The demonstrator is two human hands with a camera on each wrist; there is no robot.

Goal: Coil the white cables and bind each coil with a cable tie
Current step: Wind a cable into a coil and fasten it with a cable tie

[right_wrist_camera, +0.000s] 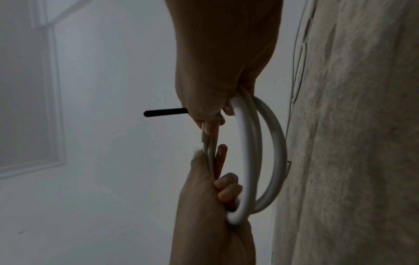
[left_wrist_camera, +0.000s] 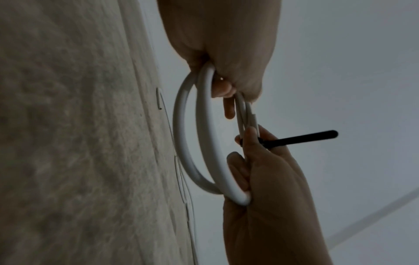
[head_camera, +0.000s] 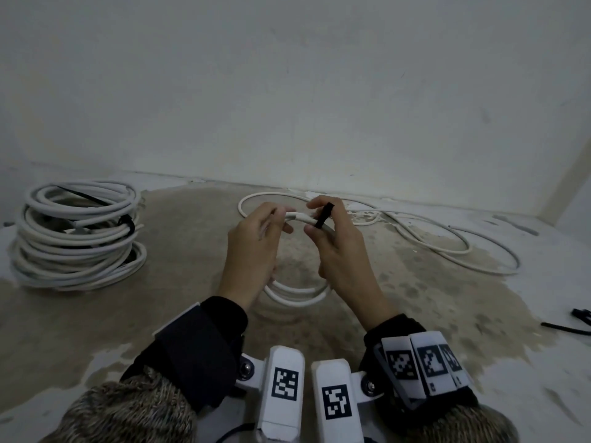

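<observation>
A small white cable coil [head_camera: 297,295] hangs upright between my two hands above the floor. My left hand [head_camera: 279,219] grips the coil's top left; the coil [left_wrist_camera: 204,143] runs out of its curled fingers. My right hand [head_camera: 315,219] pinches a black cable tie [head_camera: 323,215] against the coil's top strands, and its lower fingers curl round the coil [right_wrist_camera: 244,152]. The tie's free end [left_wrist_camera: 301,139] sticks out sideways past the right hand [left_wrist_camera: 260,179]. In the right wrist view the tie [right_wrist_camera: 163,113] points left, with the left hand [right_wrist_camera: 211,206] below. How far the tie wraps round is hidden.
A tall stack of white coils [head_camera: 76,231], bound with black ties [head_camera: 128,223], stands on the floor at the left. A loose white cable [head_camera: 431,244] snakes along the wall [head_camera: 319,91] behind and to the right. Spare black ties [head_camera: 572,326] lie at the right edge.
</observation>
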